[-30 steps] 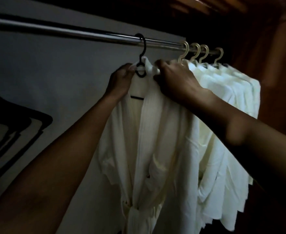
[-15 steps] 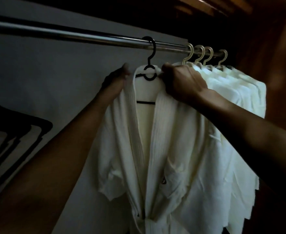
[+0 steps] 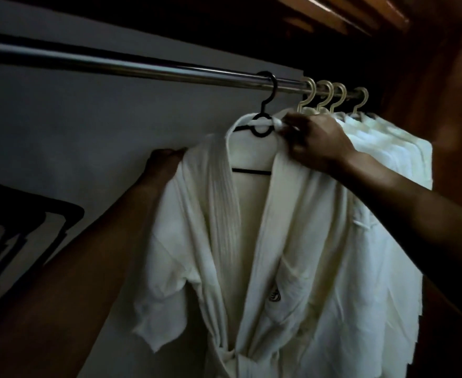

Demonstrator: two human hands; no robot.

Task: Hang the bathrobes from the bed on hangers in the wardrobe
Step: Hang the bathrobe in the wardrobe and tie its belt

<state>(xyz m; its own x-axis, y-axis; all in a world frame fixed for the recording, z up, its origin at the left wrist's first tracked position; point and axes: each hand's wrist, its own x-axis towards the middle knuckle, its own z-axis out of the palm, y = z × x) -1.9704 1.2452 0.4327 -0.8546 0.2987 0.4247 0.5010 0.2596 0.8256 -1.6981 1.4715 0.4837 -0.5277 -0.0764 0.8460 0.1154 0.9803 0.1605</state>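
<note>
A white bathrobe [image 3: 251, 241] hangs on a black hanger [image 3: 265, 105] hooked over the metal rail [image 3: 142, 65] of the wardrobe. My left hand [image 3: 164, 165] holds the robe's left shoulder from the outside, its fingers partly hidden behind the cloth. My right hand [image 3: 314, 140] pinches the collar at the right side of the hanger's neck. To the right, several more white bathrobes [image 3: 393, 151] hang packed together on cream hangers [image 3: 325, 96].
The grey back wall [image 3: 88, 126] of the wardrobe lies behind the rail. A brown wooden side panel [image 3: 447, 91] closes the right end. A dark-and-light patterned surface [image 3: 11, 241] shows at the lower left. The rail is bare left of the black hanger.
My left hand has slid down from the collar beside the hanger hook to the robe's left shoulder. The right hand stays at the collar, and the robe now hangs more spread out.
</note>
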